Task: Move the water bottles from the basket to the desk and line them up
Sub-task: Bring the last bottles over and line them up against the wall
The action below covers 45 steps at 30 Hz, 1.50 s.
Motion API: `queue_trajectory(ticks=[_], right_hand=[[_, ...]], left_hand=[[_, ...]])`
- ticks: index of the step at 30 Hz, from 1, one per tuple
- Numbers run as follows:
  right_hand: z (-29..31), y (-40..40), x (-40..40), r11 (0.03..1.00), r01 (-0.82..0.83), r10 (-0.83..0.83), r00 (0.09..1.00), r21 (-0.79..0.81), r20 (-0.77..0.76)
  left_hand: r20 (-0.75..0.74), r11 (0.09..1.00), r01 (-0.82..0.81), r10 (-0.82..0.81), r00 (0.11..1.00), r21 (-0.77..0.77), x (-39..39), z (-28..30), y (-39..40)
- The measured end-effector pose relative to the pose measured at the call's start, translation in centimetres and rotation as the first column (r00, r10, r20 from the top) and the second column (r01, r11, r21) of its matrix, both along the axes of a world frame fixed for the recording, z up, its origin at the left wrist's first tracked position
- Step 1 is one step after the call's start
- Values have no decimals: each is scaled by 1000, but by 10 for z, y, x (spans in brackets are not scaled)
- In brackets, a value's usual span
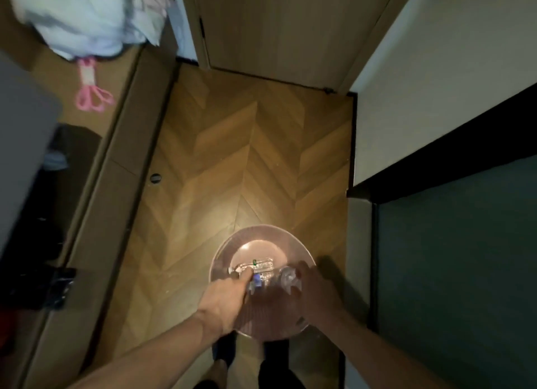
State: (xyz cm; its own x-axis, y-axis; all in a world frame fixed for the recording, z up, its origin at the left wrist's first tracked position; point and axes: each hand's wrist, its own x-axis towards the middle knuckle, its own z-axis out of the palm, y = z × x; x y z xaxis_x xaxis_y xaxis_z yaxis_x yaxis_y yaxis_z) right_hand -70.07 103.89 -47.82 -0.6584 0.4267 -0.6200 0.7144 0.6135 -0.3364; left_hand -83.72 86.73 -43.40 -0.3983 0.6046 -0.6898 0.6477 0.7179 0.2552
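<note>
A round translucent pink basket [232, 240] stands on the wooden floor in front of my feet. Inside it lie clear plastic water bottles: one with a green mark [257, 263] on the basket's bottom, and one with a blue label [263, 281] nearer to me. My left hand [225, 300] reaches into the basket and grips the blue-label bottle near its neck. My right hand [312, 291] is curled round the same bottle's base end. My fingers hide part of the bottles.
The desk [93, 156] runs along the left, bearing pink scissors [91, 93], a white cloth bundle [84, 16], a dark grey slab [20, 132] and black items [43, 287]. A closed door [279, 28] is ahead, a white wall and dark panel [453, 257] on the right.
</note>
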Motion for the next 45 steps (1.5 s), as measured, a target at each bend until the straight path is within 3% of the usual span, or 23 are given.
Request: queue_trajectory(ticks=[2,4,8,10,13,18,25,30,38,45], right_hand=[[62,-16,2,995,-97,96,995,30,29],[120,-26,0,994,-95,94,995,-45,-18],[196,-52,4,964,-259,248,959,-67,-135],[223,-67,4,915,-398,380,904,-66,-194],[265,-99,3,789,-613,582,768,-41,-267],[334,-177,9,509,-860,811,467,31,-352],[397,-330,57,108,-986,911,47,127,-410],[431,-446,119,-77,-979,879,-157,191,-450],[467,-631,253,-264,-941,770,-339,214,-540],[492,-765,346,-433,-870,648,-482,236,-590]], left_hand=[[-41,996,-81,83,996,34,18,46,-33],[-53,979,-190,194,979,76,34,93,-64],[-125,872,-447,475,871,200,82,172,-123],[-149,782,-570,613,776,253,113,204,-152],[-112,572,-718,806,581,395,163,243,-192],[-144,259,-811,966,215,524,242,296,-245],[-166,-59,-775,964,-208,629,371,351,-338],[-163,-194,-708,900,-403,679,468,381,-406],[-238,-262,-644,777,-582,718,630,414,-543],[-240,-375,-538,606,-759,755,734,440,-630]])
